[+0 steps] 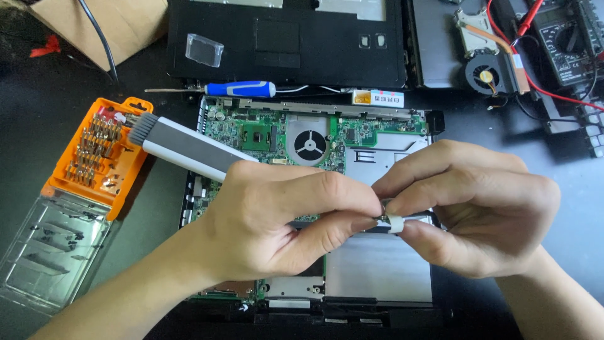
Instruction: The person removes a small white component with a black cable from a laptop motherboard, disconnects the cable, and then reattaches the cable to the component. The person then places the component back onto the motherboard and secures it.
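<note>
Pinching the grey driver [189,149] in my left hand [270,220] while my right hand [478,208] clenches its white-collared tip [395,223], I judge a slip could drop it onto the bare circuit board [251,129] at twelve o'clock.

The opened laptop [377,277] lies mid-bench [50,126]. Left of it sits the bit case [94,157], its lid [50,252] in front. Behind the laptop lies a screwdriver [239,89], then a keyboard panel [283,44]; a fan [486,75] and multimeter [566,41] lie far right.
</note>
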